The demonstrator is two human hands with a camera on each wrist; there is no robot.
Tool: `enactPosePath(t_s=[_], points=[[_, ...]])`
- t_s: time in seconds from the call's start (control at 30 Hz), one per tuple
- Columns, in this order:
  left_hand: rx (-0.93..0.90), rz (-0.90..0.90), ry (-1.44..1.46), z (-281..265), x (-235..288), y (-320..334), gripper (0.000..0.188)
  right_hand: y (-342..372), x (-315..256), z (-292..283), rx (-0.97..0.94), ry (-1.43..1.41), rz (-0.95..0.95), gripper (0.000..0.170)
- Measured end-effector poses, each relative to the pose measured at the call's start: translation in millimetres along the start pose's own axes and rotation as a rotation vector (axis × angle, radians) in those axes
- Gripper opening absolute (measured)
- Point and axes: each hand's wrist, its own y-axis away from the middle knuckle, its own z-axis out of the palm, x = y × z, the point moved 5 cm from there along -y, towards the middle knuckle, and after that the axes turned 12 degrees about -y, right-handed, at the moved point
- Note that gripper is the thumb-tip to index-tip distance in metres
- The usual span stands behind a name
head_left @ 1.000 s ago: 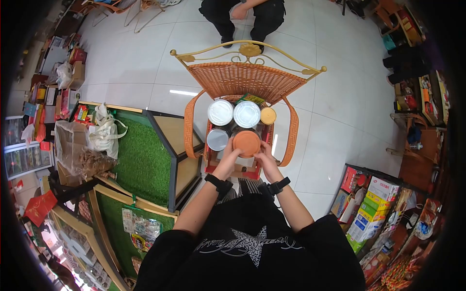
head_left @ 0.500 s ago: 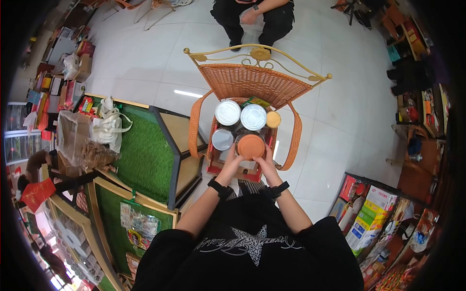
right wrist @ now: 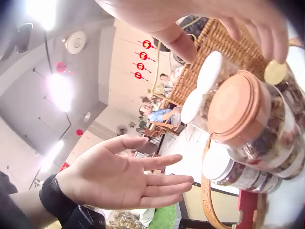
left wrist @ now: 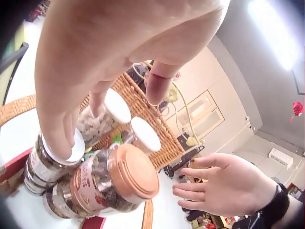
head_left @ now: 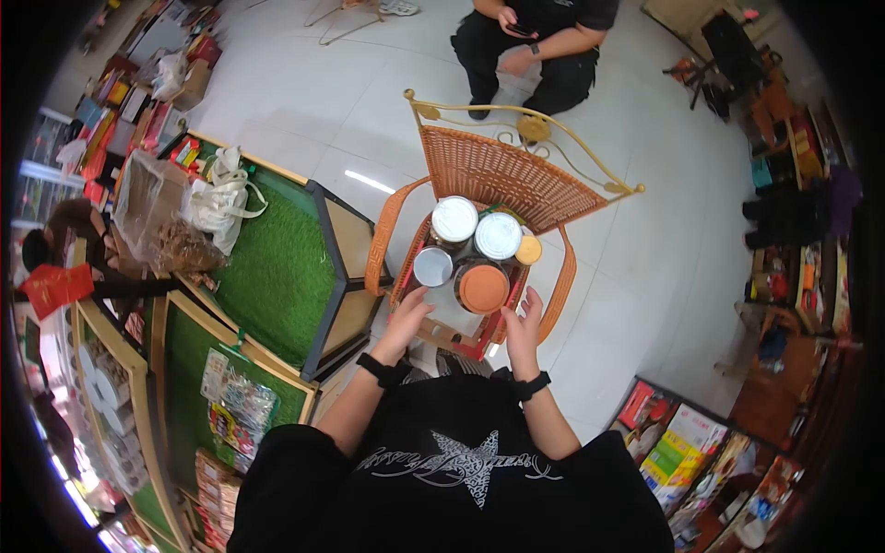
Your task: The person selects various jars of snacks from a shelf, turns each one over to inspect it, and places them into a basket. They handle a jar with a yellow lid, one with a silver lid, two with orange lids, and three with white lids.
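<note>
A clear jar with an orange lid (head_left: 482,288) stands in a red box (head_left: 470,346) on a wicker chair (head_left: 498,170). My left hand (head_left: 407,323) is off to its left, fingers spread, nearest the grey-lidded jar (head_left: 433,266). To the right of the orange lid hovers my right hand (head_left: 524,327), with its fingers loosely extended and nothing in them. In the left wrist view the jar's printed label (left wrist: 86,183) and dark contents show under the lid. Two jars with white lids (head_left: 499,236) and one with a yellow lid (head_left: 528,250) stand behind.
Curved wicker armrests (head_left: 564,286) flank the box. At the left is a low frame lined with green turf (head_left: 277,276), carrying a white bag (head_left: 226,198). A seated person (head_left: 539,51) is beyond the chair. Boxes (head_left: 678,452) are stacked at the lower right.
Both hands have let go of the orange-lidded jar and drawn apart to either side, fingers opening. The jar stays among the others. The head view has turned, shifting the scene.
</note>
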Motion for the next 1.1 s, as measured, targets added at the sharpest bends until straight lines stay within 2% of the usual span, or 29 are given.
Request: enactPosePath(t_s=[0.03, 0.07, 0.17, 0.23, 0.27, 0.37, 0.5, 0.6, 0.73, 0.83, 0.87, 0.9, 1.1], points=[[0.037, 0.049, 0.003, -7.7, 4.2, 5.3, 0.049, 4.9, -16.7, 1.5, -0.007, 0.081, -0.084, 0.058], [0.081, 0.048, -0.006, -15.2, 6.1, 10.9, 0.048, 11.3, -30.8, 5.5, -0.003, 0.013, -0.143, 0.05], [0.207, 0.019, 0.049, -31.3, -2.5, 25.4, 0.047, 21.2, -38.3, 12.9, -0.156, 0.104, -0.258, 0.044], [0.305, -0.004, 0.118, -38.9, -14.7, 36.7, 0.045, 30.4, -30.1, 22.9, -0.263, 0.075, -0.152, 0.04], [0.321, 0.023, 0.105, -40.0, -21.5, 42.0, 0.045, 31.4, -21.2, 27.8, -0.34, 0.089, -0.192, 0.037], [0.345, 0.127, 0.093, -41.8, -41.6, 57.9, 0.044, 41.4, 3.3, 48.2, -0.545, -0.018, 0.004, 0.021], [0.431, 0.202, 0.104, -49.0, -60.4, 85.5, 0.042, 63.9, 7.4, 77.3, -0.793, 0.088, 0.012, 0.016], [0.524, 0.222, 0.136, -64.2, -56.8, 127.9, 0.04, 81.1, 9.7, 99.3, -0.885, 0.127, 0.032, 0.016], [0.63, 0.269, 0.217, -91.2, -81.0, 183.8, 0.041, 111.9, 10.9, 125.7, -0.99, 0.162, 0.012, 0.016], [0.707, 0.312, 0.272, -110.3, -111.0, 237.6, 0.041, 149.9, 25.9, 139.7, -1.0, 0.099, 0.124, 0.016], [0.742, 0.317, 0.283, -115.5, -119.8, 260.5, 0.041, 163.4, 33.2, 145.6, -1.048, 0.133, 0.031, 0.017], [0.774, 0.319, 0.295, -119.8, -130.1, 283.2, 0.041, 178.9, 43.7, 149.2, -1.074, 0.134, 0.028, 0.017], [0.99, 0.299, 0.446, -137.2, -210.4, 403.5, 0.04, 291.7, 90.0, 184.3, -1.277, 0.098, 0.123, 0.015]])
